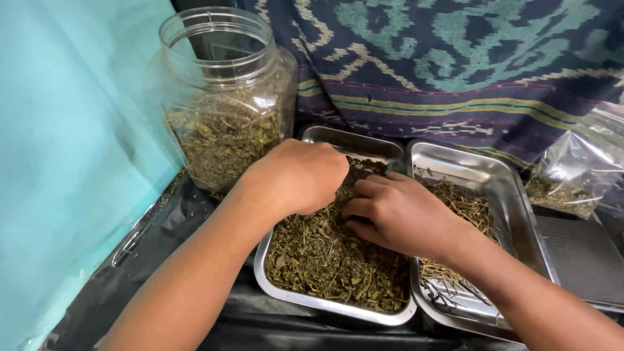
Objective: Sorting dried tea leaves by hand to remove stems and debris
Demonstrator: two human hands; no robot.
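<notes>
A steel tray [305, 300] in the middle holds a thick layer of dried green leaves [331, 263]. My left hand [296, 175] rests curled on the leaves at the tray's far side, fingers bent down into them. My right hand [400, 211] reaches across from the right, fingers curled and pressed into the same leaves, close beside the left hand. Whether either hand pinches any leaf is hidden. A second steel tray [513, 188] to the right holds thin dried stems [465, 201].
A clear plastic jar [221, 97], lid off, half full of dried leaves, stands at the back left. A clear bag [572, 175] of leaves lies at the right, a dark flat device [585, 260] in front of it. Patterned cloth [455, 58] hangs behind; turquoise sheet [65, 162] at left.
</notes>
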